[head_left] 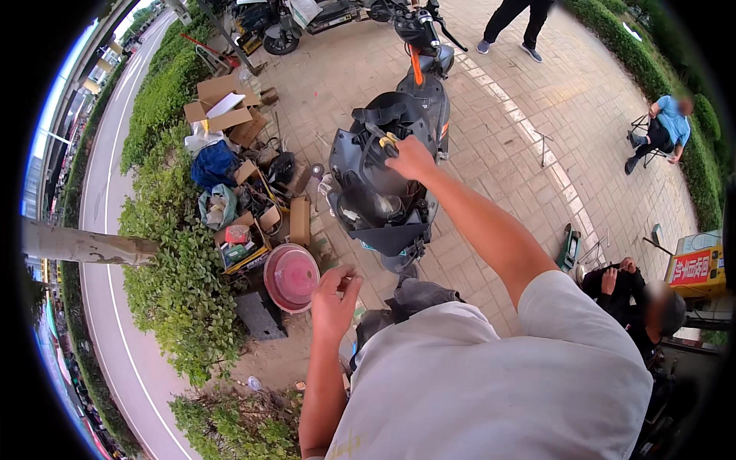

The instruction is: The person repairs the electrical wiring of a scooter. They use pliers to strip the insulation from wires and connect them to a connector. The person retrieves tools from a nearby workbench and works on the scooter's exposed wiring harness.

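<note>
My right hand (410,159) reaches forward over an electric scooter (383,172) and is closed around a yellow-and-black hand tool (386,143) that looks like pliers. The tool lies against the scooter's dark panels, where the body appears opened up and black parts show. What its jaws touch is too small to tell. Nearer to me, my left hand (334,299) hangs in the air beside a round pink basin (292,277). Its fingers are loosely bent and apart from the thumb, with nothing visible between them.
Left of the scooter, cardboard boxes (228,115), a blue bag (218,164) and tool trays (249,245) line the hedge (165,268). Parked scooters (307,23) stand at the far end. One person sits at right (671,126), another nearer (644,307); someone stands (521,23) beyond.
</note>
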### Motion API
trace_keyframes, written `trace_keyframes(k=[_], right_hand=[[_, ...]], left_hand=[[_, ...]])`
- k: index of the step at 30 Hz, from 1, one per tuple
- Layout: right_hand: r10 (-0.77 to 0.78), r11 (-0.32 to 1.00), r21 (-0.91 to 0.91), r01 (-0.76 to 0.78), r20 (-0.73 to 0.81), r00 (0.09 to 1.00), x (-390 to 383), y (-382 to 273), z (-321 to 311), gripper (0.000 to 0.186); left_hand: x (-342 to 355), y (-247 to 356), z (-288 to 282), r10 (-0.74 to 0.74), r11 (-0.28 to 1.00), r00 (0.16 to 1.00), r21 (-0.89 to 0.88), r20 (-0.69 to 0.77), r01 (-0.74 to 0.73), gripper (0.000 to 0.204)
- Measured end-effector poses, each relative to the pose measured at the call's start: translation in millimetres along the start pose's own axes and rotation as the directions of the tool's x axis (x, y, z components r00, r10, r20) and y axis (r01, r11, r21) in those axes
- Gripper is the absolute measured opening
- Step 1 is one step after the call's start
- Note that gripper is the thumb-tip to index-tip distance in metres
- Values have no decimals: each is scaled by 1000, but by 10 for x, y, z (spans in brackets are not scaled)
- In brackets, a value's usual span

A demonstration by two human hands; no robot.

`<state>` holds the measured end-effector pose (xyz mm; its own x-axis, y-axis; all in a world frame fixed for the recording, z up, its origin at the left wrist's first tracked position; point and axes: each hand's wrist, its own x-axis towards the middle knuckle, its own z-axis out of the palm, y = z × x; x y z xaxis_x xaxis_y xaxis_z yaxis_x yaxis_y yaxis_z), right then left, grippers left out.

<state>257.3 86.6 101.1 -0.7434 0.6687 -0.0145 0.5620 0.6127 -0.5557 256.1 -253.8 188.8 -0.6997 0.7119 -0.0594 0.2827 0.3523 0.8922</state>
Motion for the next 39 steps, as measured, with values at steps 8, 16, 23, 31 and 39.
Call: trace_keyframes(k=[8, 16, 23, 31, 39], right_hand=[[262, 942, -241, -235, 90, 961, 579, 57, 540, 30], [471, 854, 299, -426, -98, 876, -381, -660, -56, 28], [507, 831, -4, -556, -406, 761, -1221, -976, 374, 27], [445, 894, 207, -399, -527, 724, -1176, -1366, 611, 32], [615, 755, 569, -326, -441, 654, -1016, -1659, 593, 32]], left_hand=[[1438, -158, -171, -171, 977, 942, -76, 287, 201, 30], [2461, -333, 297, -411, 307, 423, -315, 807, 898, 16], [2572, -421, 659, -526, 316, 189, -15, 829, 949, 19], [2652, -461, 485, -467, 415, 222, -10, 856, 910, 16], [2788, -323, 35, -277, 547, 252, -63, 927, 835, 15]])
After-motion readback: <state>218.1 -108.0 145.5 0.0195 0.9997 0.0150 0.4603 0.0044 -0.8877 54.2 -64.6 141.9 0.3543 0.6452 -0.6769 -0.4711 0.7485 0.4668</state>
